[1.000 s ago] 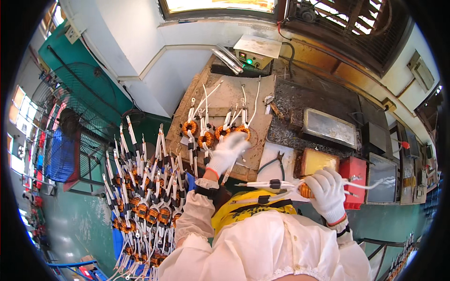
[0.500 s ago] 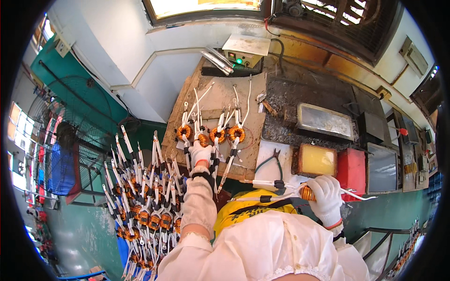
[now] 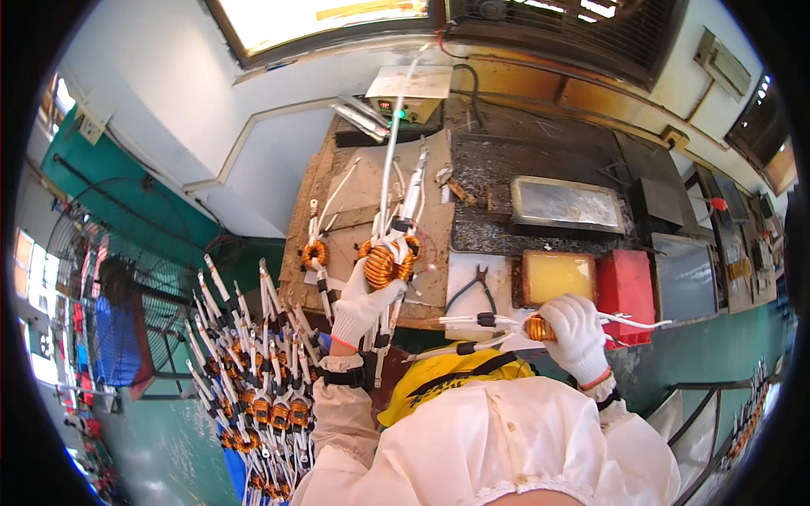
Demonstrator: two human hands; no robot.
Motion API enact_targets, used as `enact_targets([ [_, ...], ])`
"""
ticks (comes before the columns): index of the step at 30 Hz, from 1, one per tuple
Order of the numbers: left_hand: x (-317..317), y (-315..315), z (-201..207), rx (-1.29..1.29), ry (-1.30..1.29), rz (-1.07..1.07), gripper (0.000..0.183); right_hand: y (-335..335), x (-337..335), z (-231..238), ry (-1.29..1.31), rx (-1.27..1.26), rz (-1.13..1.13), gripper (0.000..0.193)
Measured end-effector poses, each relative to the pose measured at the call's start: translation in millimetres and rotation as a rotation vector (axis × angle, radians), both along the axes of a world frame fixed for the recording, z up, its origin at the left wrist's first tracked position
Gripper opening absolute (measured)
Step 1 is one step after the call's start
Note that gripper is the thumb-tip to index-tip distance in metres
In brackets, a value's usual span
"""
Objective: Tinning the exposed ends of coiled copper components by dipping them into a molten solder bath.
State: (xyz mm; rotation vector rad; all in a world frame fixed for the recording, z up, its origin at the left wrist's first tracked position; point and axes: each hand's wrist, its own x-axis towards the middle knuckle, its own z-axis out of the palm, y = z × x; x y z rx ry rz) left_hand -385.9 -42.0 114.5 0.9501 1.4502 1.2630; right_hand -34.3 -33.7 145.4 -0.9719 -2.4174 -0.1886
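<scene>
My gloved left hand (image 3: 363,305) is closed round a copper-wound toroidal coil (image 3: 384,266), raised above the near part of the worn board (image 3: 346,221). White-sleeved leads rise from this coil, and it partly covers other coils behind it. Further left on the board lies another ring coil (image 3: 315,254) with its leads. In front of my body, my gloved right hand (image 3: 574,334) grips a second toroidal coil (image 3: 537,328). Its white leads stick out to both sides, some with black bands. Pliers (image 3: 479,288) with dark green handles rest on white paper between the hands.
Many similar coils (image 3: 261,411) stand bundled at lower left. Right of the pliers are a yellow block in a tray (image 3: 557,278), a red container (image 3: 626,291) and a metal-topped rectangular pot (image 3: 567,207). A control box (image 3: 413,108) with a green light sits at the back.
My left hand has picked a coil up off the board and moved it right and nearer the other coils. My right hand keeps its coil, and the whole view has shifted slightly.
</scene>
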Motion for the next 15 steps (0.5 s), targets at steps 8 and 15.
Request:
enact_targets([
  [8,89.5,62.4,39.6,0.176,0.727,-0.331,0.059,-10.8,21.2,1.6,-0.003,0.044,-0.047,0.033],
  [15,203.7,109.3,50.1,0.252,0.761,-0.717,0.061,-21.4,77.8,2.7,-0.021,0.017,-0.187,0.03],
])
